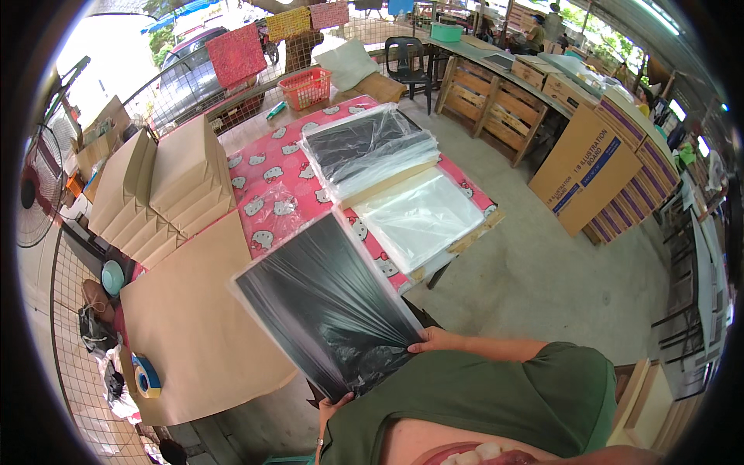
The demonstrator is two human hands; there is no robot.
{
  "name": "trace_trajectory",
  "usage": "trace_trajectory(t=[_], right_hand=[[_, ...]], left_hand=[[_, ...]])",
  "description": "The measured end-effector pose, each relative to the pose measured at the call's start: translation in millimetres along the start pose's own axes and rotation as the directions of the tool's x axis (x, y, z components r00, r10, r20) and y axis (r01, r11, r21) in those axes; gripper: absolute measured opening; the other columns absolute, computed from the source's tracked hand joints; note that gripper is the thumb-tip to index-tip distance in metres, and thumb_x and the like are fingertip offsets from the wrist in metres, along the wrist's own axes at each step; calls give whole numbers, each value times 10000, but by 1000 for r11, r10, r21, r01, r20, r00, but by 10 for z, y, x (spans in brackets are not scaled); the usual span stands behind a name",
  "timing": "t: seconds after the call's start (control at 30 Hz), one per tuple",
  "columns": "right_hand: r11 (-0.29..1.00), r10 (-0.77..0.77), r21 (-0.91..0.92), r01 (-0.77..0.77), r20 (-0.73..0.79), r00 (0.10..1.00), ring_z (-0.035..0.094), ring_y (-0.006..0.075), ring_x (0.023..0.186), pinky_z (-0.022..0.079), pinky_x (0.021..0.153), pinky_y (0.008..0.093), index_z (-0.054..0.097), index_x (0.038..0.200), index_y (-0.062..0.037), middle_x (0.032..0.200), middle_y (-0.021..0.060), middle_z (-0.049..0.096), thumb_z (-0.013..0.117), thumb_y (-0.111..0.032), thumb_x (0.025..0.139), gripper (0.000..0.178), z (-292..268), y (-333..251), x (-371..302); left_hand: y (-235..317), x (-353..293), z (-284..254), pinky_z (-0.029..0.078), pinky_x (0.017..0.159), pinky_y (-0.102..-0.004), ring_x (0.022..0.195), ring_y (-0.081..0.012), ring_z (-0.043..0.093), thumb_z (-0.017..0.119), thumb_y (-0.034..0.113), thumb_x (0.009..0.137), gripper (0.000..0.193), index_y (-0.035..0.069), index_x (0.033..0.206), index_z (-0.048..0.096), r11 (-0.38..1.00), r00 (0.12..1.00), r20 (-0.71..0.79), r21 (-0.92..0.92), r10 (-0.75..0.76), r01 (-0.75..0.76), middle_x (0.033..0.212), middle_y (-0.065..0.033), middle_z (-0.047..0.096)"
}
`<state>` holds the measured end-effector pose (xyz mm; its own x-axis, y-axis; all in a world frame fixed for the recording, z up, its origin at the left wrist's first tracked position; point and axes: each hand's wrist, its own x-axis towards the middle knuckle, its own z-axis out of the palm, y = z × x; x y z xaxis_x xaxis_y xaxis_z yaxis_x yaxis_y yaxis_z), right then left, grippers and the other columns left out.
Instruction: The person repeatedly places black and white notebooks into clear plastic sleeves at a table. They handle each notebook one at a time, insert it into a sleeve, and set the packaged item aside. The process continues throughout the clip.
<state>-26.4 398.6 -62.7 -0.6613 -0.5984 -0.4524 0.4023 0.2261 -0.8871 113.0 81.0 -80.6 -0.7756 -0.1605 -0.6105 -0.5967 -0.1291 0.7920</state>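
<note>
A large black board in a clear plastic sleeve [325, 287] tilts up from my body, its far edge over the table. My left hand [335, 405] grips its near left corner, fingers closed on the edge. My right hand [432, 340] pinches the near right corner, where the plastic gathers in creases radiating across the board. Beyond it lies a stack of black sheets in clear plastic [368, 147]. Next to that stack is a pile of clear plastic sleeves [422, 213] near the table's right edge. A loose bit of clear plastic [280, 205] rests on the pink patterned tablecloth [267, 167].
Left of the board lies a big brown paper sheet [198, 318] with a tape roll [146, 377] on it. Folded brown paper stacks [182, 170] stand behind. A red basket [305, 87] sits at the far end. Cardboard boxes [593, 167] lean at right, and a fan [37, 182] stands far left.
</note>
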Motion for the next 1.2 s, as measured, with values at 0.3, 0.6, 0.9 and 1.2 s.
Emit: trace_trajectory(t=[0.3, 0.6, 0.9, 1.2], right_hand=[[980, 72, -183, -77, -36, 997, 541, 99, 840, 443, 778, 279, 574, 1080, 17, 905, 63, 621, 611, -382, 864, 456, -28, 124, 1], [959, -52, -277, 52, 9, 999, 577, 164, 637, 474, 613, 295, 544, 1012, -25, 716, 88, 610, 582, -329, 883, 332, 239, -646, 207], [605, -587, -544, 581, 188, 787, 597, 231, 705, 480, 693, 359, 565, 1073, -71, 747, 90, 604, 579, -162, 840, 251, 396, -1543, 1547], [412, -488, -834, -366, -542, 684, 436, 338, 1147, 397, 888, 493, 488, 1228, -110, 1274, 152, 444, 621, -278, 801, 478, -1699, -669, 1780]], left_hand=[[-119, -81, 38, 455, 497, -293, 576, -136, 602, 718, 117, 787, 214, -29, 874, 588, 989, 996, -49, -128, -78, 71, 726, -70, 649], [687, -439, -116, 430, 426, -266, 476, -160, 562, 642, 81, 830, 220, 6, 814, 435, 928, 974, -118, -299, 195, -222, 659, -98, 587], [383, 619, -1815, 451, 490, -229, 579, -146, 529, 501, -11, 881, 175, 52, 1004, 394, 547, 718, -685, -555, 127, -627, 756, -47, 514], [22, 876, -2700, 454, 482, -276, 582, -166, 518, 456, 3, 888, 164, -9, 1048, 420, 697, 574, -810, -482, -123, -531, 775, -80, 512]])
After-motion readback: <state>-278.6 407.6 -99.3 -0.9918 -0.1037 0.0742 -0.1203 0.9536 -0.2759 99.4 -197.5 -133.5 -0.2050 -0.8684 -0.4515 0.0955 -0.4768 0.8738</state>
